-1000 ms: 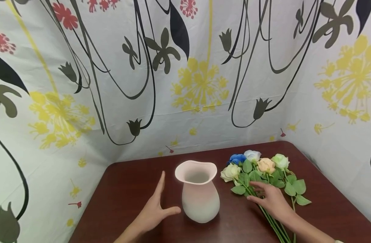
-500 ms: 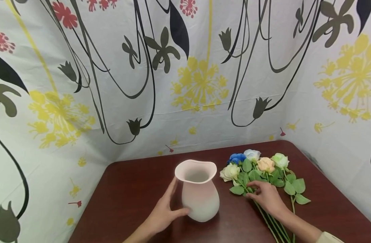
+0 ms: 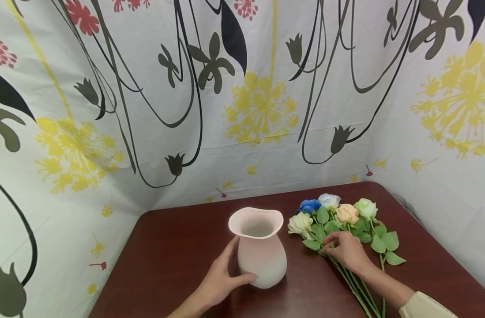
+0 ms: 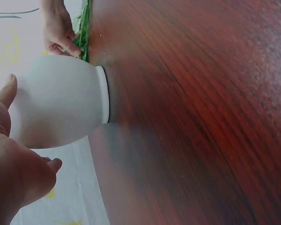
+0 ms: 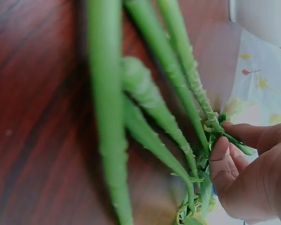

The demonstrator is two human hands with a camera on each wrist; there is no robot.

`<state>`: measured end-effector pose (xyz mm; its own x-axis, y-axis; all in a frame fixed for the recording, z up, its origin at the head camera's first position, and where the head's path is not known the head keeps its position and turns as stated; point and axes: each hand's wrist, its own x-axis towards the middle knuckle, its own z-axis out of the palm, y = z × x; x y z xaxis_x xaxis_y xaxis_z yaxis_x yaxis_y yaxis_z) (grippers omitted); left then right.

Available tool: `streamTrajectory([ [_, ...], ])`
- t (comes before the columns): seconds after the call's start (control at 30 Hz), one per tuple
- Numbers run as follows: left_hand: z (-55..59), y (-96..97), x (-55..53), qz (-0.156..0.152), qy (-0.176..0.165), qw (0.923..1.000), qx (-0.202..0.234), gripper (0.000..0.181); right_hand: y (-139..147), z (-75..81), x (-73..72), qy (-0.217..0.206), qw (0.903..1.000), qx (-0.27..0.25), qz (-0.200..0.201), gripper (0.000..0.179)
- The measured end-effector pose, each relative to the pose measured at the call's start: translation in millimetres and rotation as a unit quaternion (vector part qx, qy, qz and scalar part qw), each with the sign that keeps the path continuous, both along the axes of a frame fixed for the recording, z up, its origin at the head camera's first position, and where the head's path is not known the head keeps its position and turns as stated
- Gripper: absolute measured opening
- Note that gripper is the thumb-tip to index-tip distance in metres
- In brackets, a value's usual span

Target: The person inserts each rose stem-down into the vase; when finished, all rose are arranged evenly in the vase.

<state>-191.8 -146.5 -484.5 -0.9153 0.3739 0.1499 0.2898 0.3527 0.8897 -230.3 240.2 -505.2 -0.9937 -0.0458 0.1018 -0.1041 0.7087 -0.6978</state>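
A pink-to-grey vase [image 3: 262, 260] with a wavy flared rim stands upright on the table. My left hand [image 3: 220, 280] holds its left side, thumb across the front and fingers round behind; the left wrist view shows the thumb against the vase wall [image 4: 61, 103]. To the right lies a bunch of artificial roses [image 3: 347, 215] in blue, white, peach and pale green, with leafy stems. My right hand [image 3: 347, 252] pinches a rose stem just below the leaves, near the cream rose [image 3: 300, 224]. Close up, thumb and forefinger meet at one thorny stem [image 5: 196, 89].
Beneath everything is a dark red-brown wooden table [image 3: 178, 247] with rounded corners. A white curtain [image 3: 147, 145] printed with flowers and vines hangs behind and on both sides. Several green stems [image 5: 107, 117] run toward the table's near side.
My left hand has moved right, from beside the vase to holding it. The right hand's fingers have closed from a loose spread above the stems to a pinch on one.
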Motion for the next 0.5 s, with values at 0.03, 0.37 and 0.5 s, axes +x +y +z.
streamTrajectory([
  [0.03,-0.3,0.7,-0.4,-0.003,0.002,1.0000,0.002,0.100,1,1.5,0.0,-0.005,1.0000,-0.006,-0.001,0.015],
  [0.37,-4.6,3.8,-2.6,-0.027,-0.001,0.9990,0.035,0.087,4,23.2,-0.1,-0.075,0.9926,-0.094,-0.016,0.022],
  [0.5,-5.0,3.1,-3.6,-0.025,0.002,0.9993,0.029,0.088,6,34.0,-1.6,-0.087,0.9859,-0.142,-0.014,0.028],
])
